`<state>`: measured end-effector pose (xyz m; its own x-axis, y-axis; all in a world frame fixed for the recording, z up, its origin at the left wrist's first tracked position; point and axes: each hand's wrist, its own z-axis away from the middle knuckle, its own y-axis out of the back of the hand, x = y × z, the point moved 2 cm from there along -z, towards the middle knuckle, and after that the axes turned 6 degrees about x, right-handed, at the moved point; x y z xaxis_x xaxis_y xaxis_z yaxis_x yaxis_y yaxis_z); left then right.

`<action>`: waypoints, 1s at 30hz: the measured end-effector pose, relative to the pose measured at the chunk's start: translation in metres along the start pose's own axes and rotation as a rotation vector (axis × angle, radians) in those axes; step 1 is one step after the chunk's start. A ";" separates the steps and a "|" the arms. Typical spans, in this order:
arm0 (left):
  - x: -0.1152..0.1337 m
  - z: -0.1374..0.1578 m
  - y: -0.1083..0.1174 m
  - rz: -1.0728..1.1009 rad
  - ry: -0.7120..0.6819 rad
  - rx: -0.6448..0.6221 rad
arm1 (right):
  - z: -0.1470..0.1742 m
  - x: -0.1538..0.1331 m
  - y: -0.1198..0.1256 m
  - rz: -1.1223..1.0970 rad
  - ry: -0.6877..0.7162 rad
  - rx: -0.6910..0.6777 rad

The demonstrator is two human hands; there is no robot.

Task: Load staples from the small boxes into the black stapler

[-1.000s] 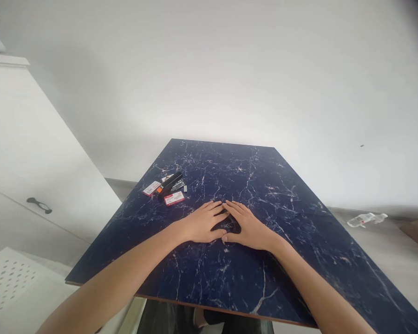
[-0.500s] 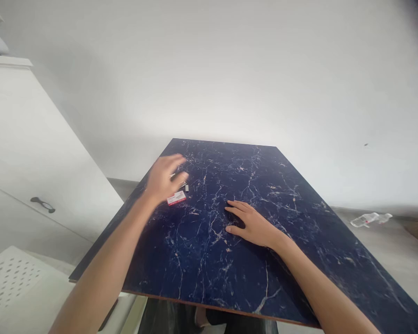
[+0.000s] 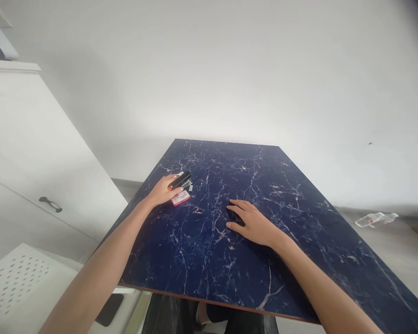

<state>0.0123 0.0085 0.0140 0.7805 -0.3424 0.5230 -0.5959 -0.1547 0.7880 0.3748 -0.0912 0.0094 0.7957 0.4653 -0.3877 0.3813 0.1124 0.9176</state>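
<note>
Stapler (image 3: pixel 181 179): on the table's (image 3: pixel 209 264) left part, by a red-white box (image 3: pixel 181 198) | left hand (image 3: pixel 160 190): has moved from the right hand to the stapler, fingers around its end, firmness I cannot tell; contact is now made | right hand (image 3: pixel 253 224): stays on table, fingers spread, holding nothing
</note>
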 end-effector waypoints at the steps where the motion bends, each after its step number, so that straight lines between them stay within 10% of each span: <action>1: 0.005 0.001 -0.002 0.008 -0.031 -0.002 | 0.000 0.000 0.000 -0.003 0.004 0.010; 14: 0.111 0.015 -0.055 0.119 -0.364 -0.425 | -0.009 0.003 0.005 -0.171 -0.028 0.308; 30: 0.086 0.018 -0.026 0.150 -0.269 -0.328 | -0.013 0.013 0.003 -0.254 -0.021 0.322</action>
<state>0.0916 -0.0333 0.0322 0.5876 -0.5742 0.5702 -0.5730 0.2023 0.7942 0.3797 -0.0733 0.0079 0.6654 0.4396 -0.6033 0.6920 -0.0603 0.7193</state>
